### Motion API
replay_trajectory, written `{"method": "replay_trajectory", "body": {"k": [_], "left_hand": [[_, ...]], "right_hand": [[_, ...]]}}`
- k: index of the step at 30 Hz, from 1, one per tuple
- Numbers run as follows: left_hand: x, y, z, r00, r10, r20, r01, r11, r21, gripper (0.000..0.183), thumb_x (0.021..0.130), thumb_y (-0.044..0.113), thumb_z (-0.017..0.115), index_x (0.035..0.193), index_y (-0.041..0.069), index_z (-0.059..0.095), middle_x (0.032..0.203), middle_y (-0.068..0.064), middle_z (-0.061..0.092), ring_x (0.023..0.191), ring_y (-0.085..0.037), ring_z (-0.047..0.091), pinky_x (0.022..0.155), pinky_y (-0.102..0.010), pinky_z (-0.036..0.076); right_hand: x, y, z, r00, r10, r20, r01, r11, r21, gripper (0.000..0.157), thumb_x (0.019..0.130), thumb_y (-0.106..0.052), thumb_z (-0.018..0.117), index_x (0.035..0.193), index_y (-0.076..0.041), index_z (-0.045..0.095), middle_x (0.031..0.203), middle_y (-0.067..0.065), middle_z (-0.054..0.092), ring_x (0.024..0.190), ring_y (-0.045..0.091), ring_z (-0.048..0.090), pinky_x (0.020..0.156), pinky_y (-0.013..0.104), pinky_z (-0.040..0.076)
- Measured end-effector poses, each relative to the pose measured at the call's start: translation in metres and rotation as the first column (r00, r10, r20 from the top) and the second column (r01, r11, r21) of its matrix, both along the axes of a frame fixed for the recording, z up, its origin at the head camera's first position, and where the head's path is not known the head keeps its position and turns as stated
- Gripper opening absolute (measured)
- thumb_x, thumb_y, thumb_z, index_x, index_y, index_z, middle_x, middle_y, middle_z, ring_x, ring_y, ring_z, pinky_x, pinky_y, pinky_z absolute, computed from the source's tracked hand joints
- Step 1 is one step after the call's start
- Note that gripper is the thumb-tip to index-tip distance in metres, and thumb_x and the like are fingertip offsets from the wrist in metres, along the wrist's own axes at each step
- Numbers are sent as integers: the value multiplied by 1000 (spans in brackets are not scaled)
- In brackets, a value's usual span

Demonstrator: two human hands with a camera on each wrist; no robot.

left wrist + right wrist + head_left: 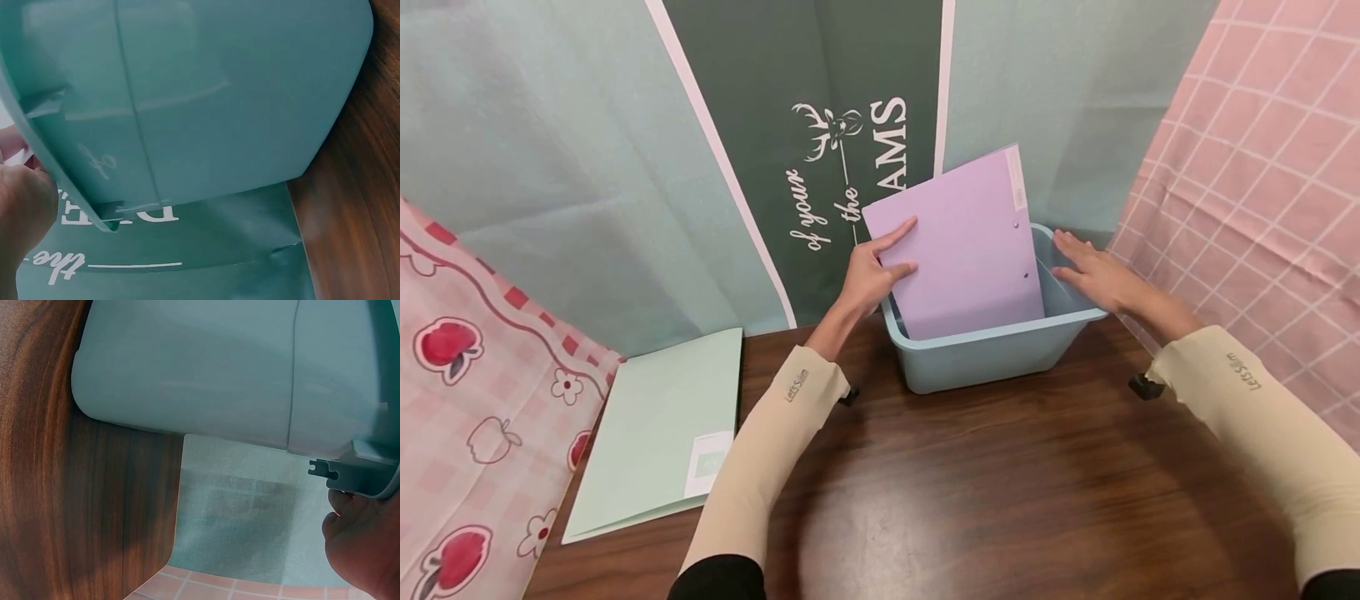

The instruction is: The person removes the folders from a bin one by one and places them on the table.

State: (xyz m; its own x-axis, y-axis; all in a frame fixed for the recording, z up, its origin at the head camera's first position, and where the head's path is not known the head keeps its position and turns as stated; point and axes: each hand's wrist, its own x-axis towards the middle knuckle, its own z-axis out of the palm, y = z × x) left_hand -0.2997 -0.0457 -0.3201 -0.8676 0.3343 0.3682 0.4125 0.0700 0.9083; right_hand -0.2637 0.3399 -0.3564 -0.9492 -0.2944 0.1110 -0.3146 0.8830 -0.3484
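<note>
A light purple folder [962,242] stands tilted inside a blue plastic bin [1000,354], its upper part above the rim. My left hand [871,271] holds the folder by its left edge, thumb and index finger lying across the front face; the other fingers are hidden. In the left wrist view this hand [25,206] shows beside the bin's rim. At the bin's right end, my right hand [1101,275] rests over the rim with fingers extended and the thumb over the inside. The right wrist view shows part of that hand [369,544] against the rim's underside.
A pale green folder [658,425] with a white label lies on the brown wooden table [970,492] at the left. Hanging cloths stand close behind the bin, with a pink checked cloth [1262,208] at the right and an apple-patterned one [482,417] at the left.
</note>
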Motion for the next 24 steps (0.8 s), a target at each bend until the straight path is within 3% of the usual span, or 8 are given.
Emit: {"method": "replay_trajectory", "body": {"k": [9, 24], "left_hand": [[6, -6, 6, 1000, -16, -13, 17, 993, 114, 64, 78, -15, 70, 133, 15, 61, 137, 2, 58, 126, -8, 53, 103, -27, 44], [18, -19, 16, 1000, 30, 0, -29, 970, 243, 65, 78, -17, 70, 134, 12, 60, 141, 2, 55, 129, -11, 50, 102, -33, 46]], "right_hand": [[0, 0, -1, 1000, -14, 12, 14, 1000, 9, 70, 105, -40, 36, 155, 1, 10, 163, 15, 2, 149, 35, 3, 120, 51, 3], [1, -3, 4, 999, -29, 31, 29, 999, 26, 70, 105, -40, 37, 155, 0, 9, 163, 16, 3, 149, 35, 3, 120, 51, 3]]}}
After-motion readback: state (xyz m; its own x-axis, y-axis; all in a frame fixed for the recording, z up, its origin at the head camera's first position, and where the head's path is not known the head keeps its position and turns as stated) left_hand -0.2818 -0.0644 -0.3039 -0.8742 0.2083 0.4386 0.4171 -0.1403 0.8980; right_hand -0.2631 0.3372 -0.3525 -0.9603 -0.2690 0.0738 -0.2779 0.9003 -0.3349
